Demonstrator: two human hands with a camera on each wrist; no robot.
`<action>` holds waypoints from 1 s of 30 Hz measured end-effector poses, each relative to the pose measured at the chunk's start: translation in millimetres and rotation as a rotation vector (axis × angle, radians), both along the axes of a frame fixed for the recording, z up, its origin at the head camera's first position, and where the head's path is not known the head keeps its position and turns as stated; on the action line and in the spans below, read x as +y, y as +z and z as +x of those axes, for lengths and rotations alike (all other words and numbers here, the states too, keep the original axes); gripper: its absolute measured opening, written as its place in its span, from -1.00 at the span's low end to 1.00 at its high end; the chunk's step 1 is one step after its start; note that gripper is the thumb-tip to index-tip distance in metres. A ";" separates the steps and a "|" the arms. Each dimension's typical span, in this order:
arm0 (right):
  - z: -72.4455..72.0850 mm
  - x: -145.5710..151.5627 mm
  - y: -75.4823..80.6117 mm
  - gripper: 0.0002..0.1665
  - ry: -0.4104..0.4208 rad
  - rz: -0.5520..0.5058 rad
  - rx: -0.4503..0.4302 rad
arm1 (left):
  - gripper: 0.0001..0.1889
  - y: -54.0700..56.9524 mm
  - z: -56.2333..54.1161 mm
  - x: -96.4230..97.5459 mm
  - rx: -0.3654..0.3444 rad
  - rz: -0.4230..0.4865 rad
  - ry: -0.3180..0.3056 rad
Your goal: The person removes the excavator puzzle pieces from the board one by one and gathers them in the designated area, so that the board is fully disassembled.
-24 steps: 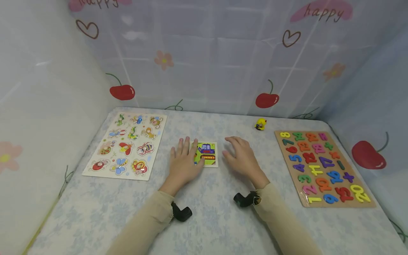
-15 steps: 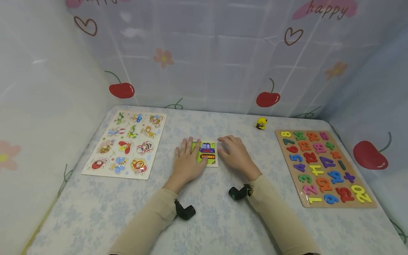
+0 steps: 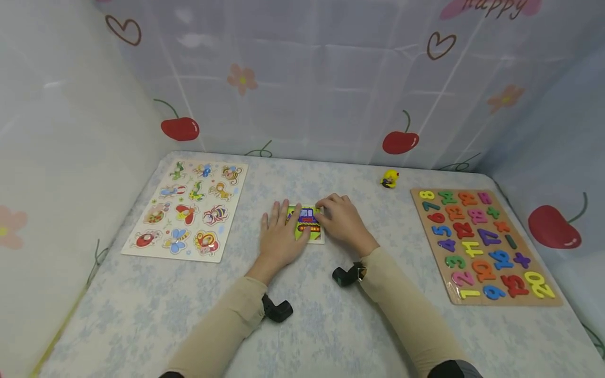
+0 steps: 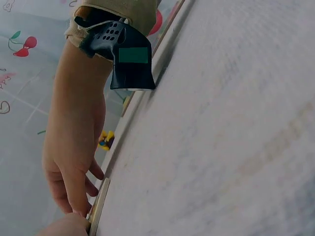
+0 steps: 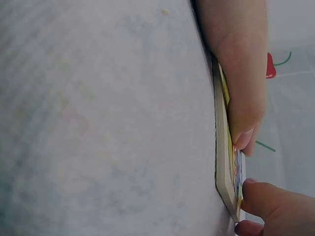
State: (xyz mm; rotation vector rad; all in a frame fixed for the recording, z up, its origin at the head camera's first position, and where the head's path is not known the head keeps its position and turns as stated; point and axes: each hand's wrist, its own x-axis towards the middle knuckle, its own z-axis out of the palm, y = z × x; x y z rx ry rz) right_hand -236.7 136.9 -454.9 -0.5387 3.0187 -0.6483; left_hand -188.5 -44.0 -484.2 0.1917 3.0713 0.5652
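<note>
A small square picture puzzle (image 3: 316, 239) with a purple and red vehicle on green lies flat on the table between both hands. My left hand (image 3: 281, 239) rests flat over its left part with straight fingers, hiding that side. My right hand (image 3: 345, 223) is at the far right corner, its bent fingers touching the puzzle's right part. In the right wrist view, the puzzle (image 5: 224, 162) shows its pale side edge, with right-hand fingertips (image 5: 253, 191) on its end and the left thumb (image 5: 243, 137) over its face. The left wrist view shows the right hand (image 4: 74, 147) reaching down to the board.
An insect puzzle board (image 3: 189, 210) lies on the left of the table. On the right is a brown board (image 3: 487, 252) with colourful numbers. A small yellow toy figure (image 3: 389, 179) stands near the back edge, before a printed curtain (image 3: 293, 105).
My right hand has moved left, from beside the puzzle onto its right part. My left hand has stayed over the puzzle, shifting slightly right. The head view has tilted a little.
</note>
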 end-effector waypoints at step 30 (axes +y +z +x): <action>-10.4 -4.9 3.2 -0.74 -0.030 -0.296 -0.142 | -0.24 1.7 1.2 0.9 0.014 -0.017 0.005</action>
